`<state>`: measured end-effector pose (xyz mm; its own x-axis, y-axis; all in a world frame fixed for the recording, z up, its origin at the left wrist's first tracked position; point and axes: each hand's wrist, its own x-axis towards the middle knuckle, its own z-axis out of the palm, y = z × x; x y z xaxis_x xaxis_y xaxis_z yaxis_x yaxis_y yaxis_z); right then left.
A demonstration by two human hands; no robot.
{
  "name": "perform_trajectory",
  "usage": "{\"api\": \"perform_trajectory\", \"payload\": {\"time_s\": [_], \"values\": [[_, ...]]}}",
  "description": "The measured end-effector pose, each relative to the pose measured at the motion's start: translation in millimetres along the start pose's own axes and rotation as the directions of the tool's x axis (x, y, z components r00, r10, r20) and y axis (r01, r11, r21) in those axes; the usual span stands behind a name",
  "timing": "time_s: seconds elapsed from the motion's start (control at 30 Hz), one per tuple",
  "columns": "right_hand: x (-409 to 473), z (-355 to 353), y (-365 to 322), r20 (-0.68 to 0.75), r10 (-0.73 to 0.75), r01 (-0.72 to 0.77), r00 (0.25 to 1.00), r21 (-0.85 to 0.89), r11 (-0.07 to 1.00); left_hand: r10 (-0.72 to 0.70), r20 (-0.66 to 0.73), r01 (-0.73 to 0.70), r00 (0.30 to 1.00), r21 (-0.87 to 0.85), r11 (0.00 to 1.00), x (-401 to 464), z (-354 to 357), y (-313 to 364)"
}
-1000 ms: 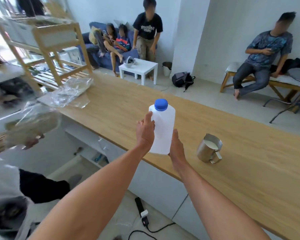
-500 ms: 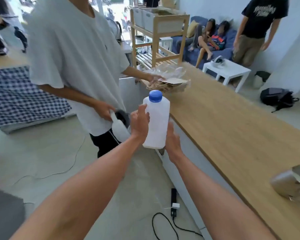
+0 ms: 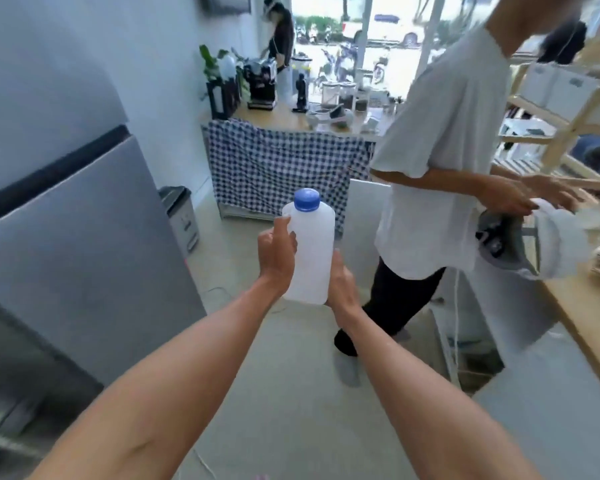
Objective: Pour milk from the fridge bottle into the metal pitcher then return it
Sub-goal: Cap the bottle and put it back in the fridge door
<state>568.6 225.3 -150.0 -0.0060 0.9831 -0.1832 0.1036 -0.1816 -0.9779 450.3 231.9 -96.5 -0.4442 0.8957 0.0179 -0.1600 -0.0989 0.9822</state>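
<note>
I hold the white plastic milk bottle (image 3: 314, 251) upright in front of me; its blue cap (image 3: 306, 199) is on. My left hand (image 3: 278, 256) wraps its left side and my right hand (image 3: 340, 285) cups its lower right side. The grey fridge (image 3: 84, 244) stands to my left with its doors shut. The metal pitcher is out of view.
A person in a white shirt (image 3: 440, 161) stands close on the right at the wooden counter (image 3: 582, 317), holding a headset. Ahead is a table with a checked cloth (image 3: 278, 164) and a coffee machine. A small bin (image 3: 182, 216) sits beside the fridge. Open floor lies ahead.
My view has swung left from the wooden counter and pitcher to the fridge side. The bottle stays held in both hands throughout.
</note>
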Motion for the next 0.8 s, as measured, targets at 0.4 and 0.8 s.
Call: {"api": "perform_trajectory", "payload": {"time_s": [0.4,0.8], "values": [[-14.4,243.8,-20.1,0.450,0.049,-0.030,0.892,-0.049,0.998,0.055,-0.508,-0.072,0.860,-0.014,0.997,33.7,-229.2,55.1],[-37.2,361.7,-31.0,0.795,0.054,0.109,0.605,-0.149,0.983,0.021,-0.864,-0.099,0.503,-0.033,0.994,12.6,-330.2,81.0]]}}
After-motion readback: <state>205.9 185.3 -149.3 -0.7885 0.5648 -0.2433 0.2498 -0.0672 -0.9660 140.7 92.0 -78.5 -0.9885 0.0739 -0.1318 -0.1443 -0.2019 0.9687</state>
